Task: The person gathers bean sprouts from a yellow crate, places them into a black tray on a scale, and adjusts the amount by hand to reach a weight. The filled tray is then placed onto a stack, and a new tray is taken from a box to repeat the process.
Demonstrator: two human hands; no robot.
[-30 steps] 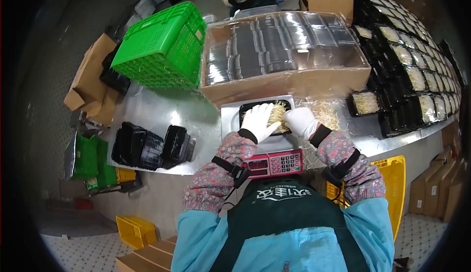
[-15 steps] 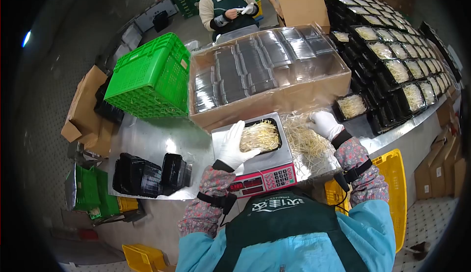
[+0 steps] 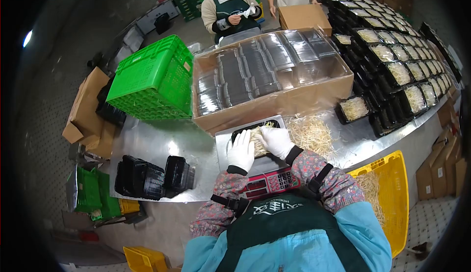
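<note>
A black plastic tray (image 3: 238, 134) rests on a digital scale (image 3: 225, 161) with a red keypad front. Pale bean sprouts (image 3: 257, 144) lie bunched in it, between my two gloved hands. From the left side my left hand (image 3: 241, 151) presses against the bunch, fingers together. My right hand (image 3: 277, 143) has its fingers closed around the sprouts from the right; its fingertips are partly hidden. Beside the scale, a loose heap of bean sprouts (image 3: 311, 134) covers part of the metal table.
Behind the scale stands a carton (image 3: 279, 106) of stacked clear lids, with a green crate (image 3: 147, 80) to its left. Empty black trays (image 3: 140, 176) sit at left. Filled trays (image 3: 400, 73) pile up at right. A yellow crate (image 3: 400, 193) is by my right side. Two people stand opposite.
My right hand has moved left from the loose heap to the tray. My left hand has shifted onto the sprouts, which are now bunched together. Across the table, the carton's flap has come down.
</note>
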